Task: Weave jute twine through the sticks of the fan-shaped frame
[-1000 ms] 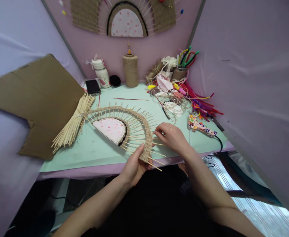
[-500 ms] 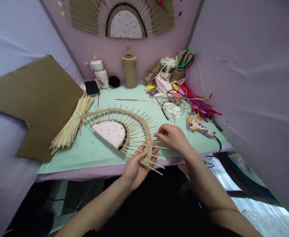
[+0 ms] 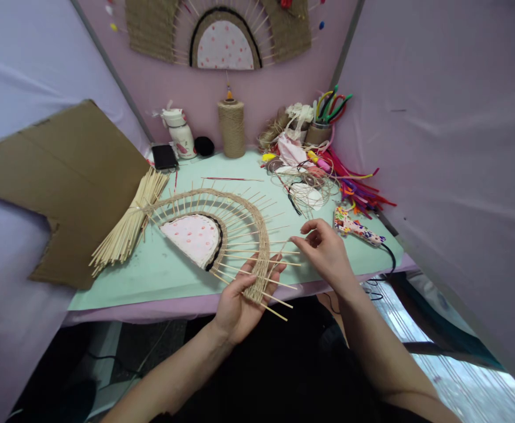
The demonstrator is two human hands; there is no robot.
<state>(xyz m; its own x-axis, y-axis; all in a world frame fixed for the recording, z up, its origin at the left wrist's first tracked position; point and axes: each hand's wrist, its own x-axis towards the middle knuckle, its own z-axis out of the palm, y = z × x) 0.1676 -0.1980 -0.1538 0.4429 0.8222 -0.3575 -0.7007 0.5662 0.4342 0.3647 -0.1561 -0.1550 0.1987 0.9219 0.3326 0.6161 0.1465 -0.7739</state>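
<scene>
My left hand (image 3: 242,299) grips the near end of a half-round twine weaving (image 3: 263,235), thumb on top and fingers underneath. Thin wooden sticks fan out through its woven jute band from a half-circle of white cloth with pink dots (image 3: 192,235), edged in black and jute. To the right of the sticks, my right hand (image 3: 323,249) pinches a strand of jute twine (image 3: 286,247) between thumb and fingertips. The strand runs down toward the band near my left fingers. The weaving's far left end lies by a bundle of sticks (image 3: 127,226).
Cardboard (image 3: 85,188) leans at left. Along the back stand a phone (image 3: 164,157), a white bottle (image 3: 180,134) and a twine spool (image 3: 231,129). Tangled yarn and pipe cleaners (image 3: 358,188) lie at right, near a patterned glue gun (image 3: 357,227). A similar weaving (image 3: 225,44) hangs on the wall.
My right hand has moved right, away from the band, drawing the twine out. The near end of the weaving has shifted slightly left and down in my left hand.
</scene>
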